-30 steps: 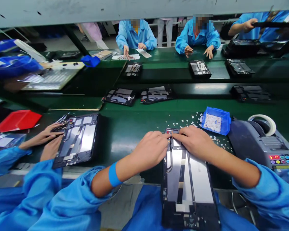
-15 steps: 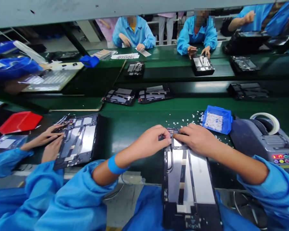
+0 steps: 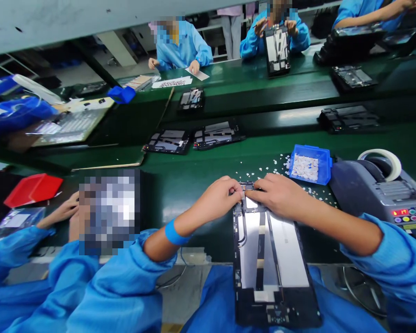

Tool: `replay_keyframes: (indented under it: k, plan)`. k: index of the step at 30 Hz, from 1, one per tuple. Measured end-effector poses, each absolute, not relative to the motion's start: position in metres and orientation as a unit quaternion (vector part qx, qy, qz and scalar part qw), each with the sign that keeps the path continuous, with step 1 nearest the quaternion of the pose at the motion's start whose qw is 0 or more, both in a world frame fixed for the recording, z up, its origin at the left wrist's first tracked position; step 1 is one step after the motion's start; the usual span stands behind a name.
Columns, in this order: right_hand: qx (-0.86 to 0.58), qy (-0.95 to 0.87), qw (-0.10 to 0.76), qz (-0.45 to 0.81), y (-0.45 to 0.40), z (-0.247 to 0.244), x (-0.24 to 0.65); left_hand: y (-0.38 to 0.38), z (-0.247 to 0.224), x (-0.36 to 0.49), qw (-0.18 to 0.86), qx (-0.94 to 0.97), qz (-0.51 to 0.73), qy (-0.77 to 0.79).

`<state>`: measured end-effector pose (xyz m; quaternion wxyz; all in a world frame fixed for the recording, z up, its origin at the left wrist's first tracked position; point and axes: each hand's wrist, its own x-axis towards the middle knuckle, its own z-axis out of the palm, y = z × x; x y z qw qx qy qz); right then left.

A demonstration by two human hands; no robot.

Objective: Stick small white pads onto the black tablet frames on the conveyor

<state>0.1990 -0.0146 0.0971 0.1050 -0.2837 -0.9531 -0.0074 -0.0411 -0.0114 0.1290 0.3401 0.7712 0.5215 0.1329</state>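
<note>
An open tablet-like device [image 3: 289, 249], with silvery panels and dark strips inside a black frame, lies tilted over the bench's front edge. My left hand [image 3: 222, 196] pinches at its top left corner; what the fingertips hold is too small to make out. Beside it, my right hand [image 3: 280, 194] rests on the device's top edge with thumb and fingers drawn together, their tips partly hidden. A blue band circles my left wrist. Small white pieces lie scattered just beyond the device, near a blue bin [image 3: 310, 164] filled with similar pieces.
A grey tape dispenser [image 3: 377, 194] stands at the right. Left of me, a co-worker's hands touch another device, blurred out. A red bin [image 3: 33, 189] sits at far left. More devices [image 3: 217, 134] lie along the bench, with people seated opposite.
My hands remain at the device's top edge, with a slight shift in view. Across the bench, a person has raised a device upright.
</note>
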Motion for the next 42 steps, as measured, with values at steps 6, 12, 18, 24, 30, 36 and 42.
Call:
replay_keyframes:
  k: [6, 12, 18, 24, 30, 36, 42]
  plan:
    - [-0.285, -0.953, 0.105, -0.002, -0.016, 0.099, 0.199, -0.011, 0.129, -0.039, 0.330, 0.773, 0.126, 0.526]
    - [-0.287, -0.953, 0.098, -0.001, -0.016, 0.100, 0.199, -0.010, 0.130, -0.041, 0.375, 0.756, 0.136, 0.519]
    - [-0.285, -0.953, 0.105, -0.003, -0.016, 0.098, 0.198, -0.010, 0.134, -0.038, 0.333, 0.780, 0.121, 0.516]
    - [-0.282, -0.953, 0.110, -0.007, -0.015, 0.099, 0.199, -0.013, 0.131, -0.037, 0.325, 0.779, 0.122, 0.523]
    - [-0.279, -0.954, 0.110, -0.003, -0.015, 0.099, 0.199, -0.020, 0.123, -0.034, 0.307, 0.768, 0.153, 0.541]
    - [-0.280, -0.953, 0.117, 0.003, -0.015, 0.096, 0.200, -0.017, 0.114, -0.034, 0.388, 0.690, 0.197, 0.579]
    - [-0.276, -0.953, 0.126, 0.004, -0.014, 0.092, 0.201, -0.005, 0.114, -0.033, 0.499, 0.616, 0.178, 0.583]
